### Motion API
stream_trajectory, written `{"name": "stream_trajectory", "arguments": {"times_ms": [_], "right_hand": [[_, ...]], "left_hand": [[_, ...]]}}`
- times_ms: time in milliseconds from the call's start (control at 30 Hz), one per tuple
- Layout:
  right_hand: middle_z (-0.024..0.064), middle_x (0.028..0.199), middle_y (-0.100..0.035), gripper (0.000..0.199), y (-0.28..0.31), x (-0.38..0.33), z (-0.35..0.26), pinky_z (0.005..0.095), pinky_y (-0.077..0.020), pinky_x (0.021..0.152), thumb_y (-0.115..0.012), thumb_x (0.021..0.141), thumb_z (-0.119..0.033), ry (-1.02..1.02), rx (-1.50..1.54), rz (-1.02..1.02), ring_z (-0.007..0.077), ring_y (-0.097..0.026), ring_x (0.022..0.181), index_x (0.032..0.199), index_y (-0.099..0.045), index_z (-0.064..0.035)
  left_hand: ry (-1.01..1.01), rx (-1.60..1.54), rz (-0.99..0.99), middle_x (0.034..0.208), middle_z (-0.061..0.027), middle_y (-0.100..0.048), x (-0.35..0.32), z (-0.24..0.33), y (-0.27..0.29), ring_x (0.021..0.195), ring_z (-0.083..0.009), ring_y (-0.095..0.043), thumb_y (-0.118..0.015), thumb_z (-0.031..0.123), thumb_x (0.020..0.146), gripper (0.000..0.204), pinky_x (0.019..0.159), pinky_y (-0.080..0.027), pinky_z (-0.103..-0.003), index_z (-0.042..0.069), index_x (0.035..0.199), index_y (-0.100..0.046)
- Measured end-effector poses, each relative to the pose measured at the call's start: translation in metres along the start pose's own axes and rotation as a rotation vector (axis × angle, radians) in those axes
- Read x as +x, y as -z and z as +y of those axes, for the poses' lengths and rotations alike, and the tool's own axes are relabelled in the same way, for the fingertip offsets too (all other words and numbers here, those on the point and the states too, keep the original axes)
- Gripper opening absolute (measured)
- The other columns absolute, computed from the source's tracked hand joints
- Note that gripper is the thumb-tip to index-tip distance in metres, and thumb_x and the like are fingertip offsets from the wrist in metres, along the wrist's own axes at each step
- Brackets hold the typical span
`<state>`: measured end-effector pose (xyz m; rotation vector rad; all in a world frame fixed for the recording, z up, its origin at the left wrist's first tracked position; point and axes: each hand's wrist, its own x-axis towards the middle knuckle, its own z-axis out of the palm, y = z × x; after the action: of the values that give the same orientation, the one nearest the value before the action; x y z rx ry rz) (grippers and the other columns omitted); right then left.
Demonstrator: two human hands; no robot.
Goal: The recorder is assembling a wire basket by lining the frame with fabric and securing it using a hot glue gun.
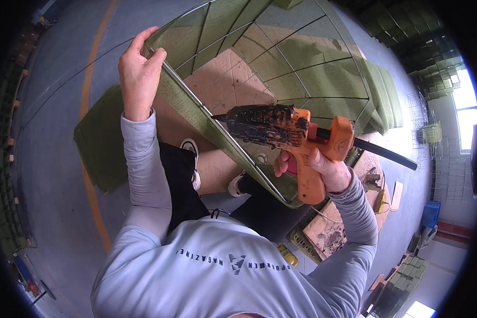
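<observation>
Wire-framed green basket [181, 99], glue gun [297, 132] at rim [190, 91]

You are wearing a pale grey shirt [164, 283] at six o'clock, its long sleeves [144, 164] wrinkling, dark lettering [209, 258] crossing its chest, plus black trousers [181, 185] and white shoes [197, 179] toward nine.

Over my feed I make out an orange line [94, 55] on the floor [50, 143], a blue crate [431, 213] and a bright window [465, 98].
</observation>
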<state>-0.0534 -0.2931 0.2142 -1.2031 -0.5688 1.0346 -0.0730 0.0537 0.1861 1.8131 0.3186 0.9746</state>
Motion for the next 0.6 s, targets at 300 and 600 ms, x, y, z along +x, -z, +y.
{"name": "stream_trajectory", "arguments": {"times_ms": [300, 600], "right_hand": [[0.0082, 0.092, -0.058, 0.052, 0.002, -0.004, -0.002, 0.0313, -0.0473, 0.077, -0.061, 0.087, -0.046, -0.033, 0.027, 0.026, 0.0191, -0.061, 0.085, 0.112, -0.051, -0.0012], [0.0091, 0.097, -0.055, 0.053, -0.003, 0.012, -0.002, 0.0346, -0.0496, 0.08, -0.059, 0.09, -0.042, -0.023, -0.013, -0.069, 0.0197, -0.06, 0.087, 0.12, -0.046, -0.0006]], "left_hand": [[-0.007, -0.011, 0.009, 0.079, -0.005, -0.065, -0.003, 0.004, -0.003, 0.065, -0.0061, -0.054, -0.057, 0.003, 0.076, 0.037, 0.059, -0.044, -0.022, -0.003, 0.112, -0.061], [-0.009, -0.072, -0.034, 0.1, -0.008, -0.064, -0.002, -0.003, 0.008, 0.082, -0.0094, -0.058, -0.053, -0.001, 0.082, 0.038, 0.075, -0.046, -0.023, -0.001, 0.121, -0.056]]}}
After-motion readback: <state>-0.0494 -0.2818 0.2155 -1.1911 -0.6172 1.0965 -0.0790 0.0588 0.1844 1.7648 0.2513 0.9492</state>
